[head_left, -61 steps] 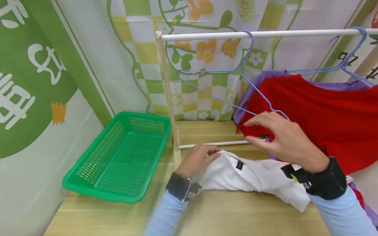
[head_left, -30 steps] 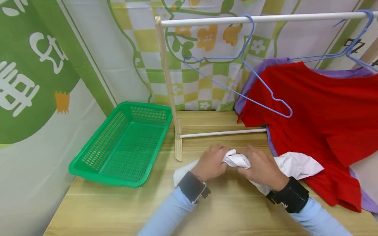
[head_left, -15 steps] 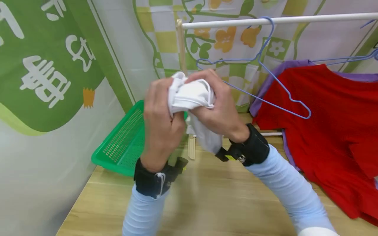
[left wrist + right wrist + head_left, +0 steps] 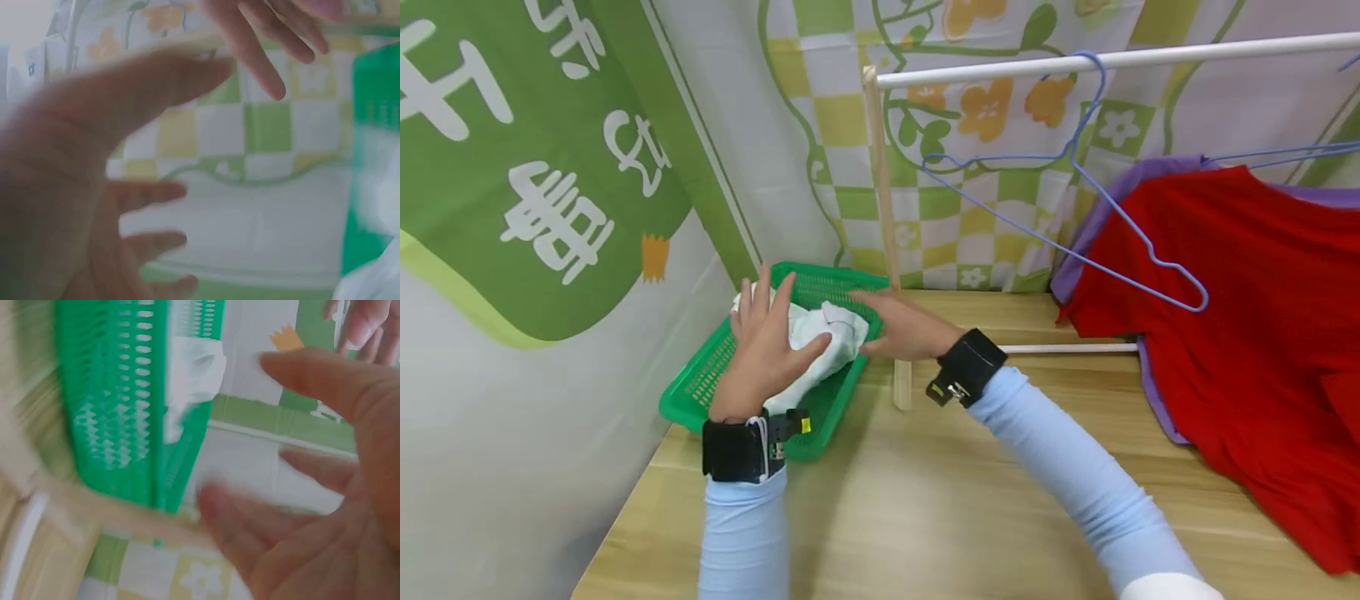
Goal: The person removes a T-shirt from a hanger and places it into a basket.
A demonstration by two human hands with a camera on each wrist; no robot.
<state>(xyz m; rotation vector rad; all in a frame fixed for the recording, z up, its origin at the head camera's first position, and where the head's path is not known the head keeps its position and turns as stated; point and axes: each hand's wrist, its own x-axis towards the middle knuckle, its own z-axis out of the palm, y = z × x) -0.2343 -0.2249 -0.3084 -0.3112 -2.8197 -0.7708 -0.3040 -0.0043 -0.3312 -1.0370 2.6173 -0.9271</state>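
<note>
A crumpled white garment [image 4: 831,337], probably a shirt, lies in the green plastic basket [image 4: 681,400] at the left of the table. My left hand [image 4: 760,354] is raised over the basket's near left part, fingers spread and holding nothing. Above the basket's right rim is my right hand [image 4: 902,325], its thumb and fingers apart and nothing between them. In the right wrist view the white garment [image 4: 197,369] shows past the basket's perforated wall [image 4: 119,394]. The left wrist view catches only a blurred edge of the basket [image 4: 375,81] beside the left hand.
A rack with a white rail [image 4: 985,73] and a wooden post [image 4: 883,183] stands behind. On it hang a bare blue hanger [image 4: 1067,158] and, at the right, a red shirt [image 4: 1240,317] before a purple one [image 4: 1157,171]. The wooden tabletop [image 4: 940,500] extends in front.
Both hands gathered up the white garment from the table, carried it left and let it go into the basket. The head view has turned left.
</note>
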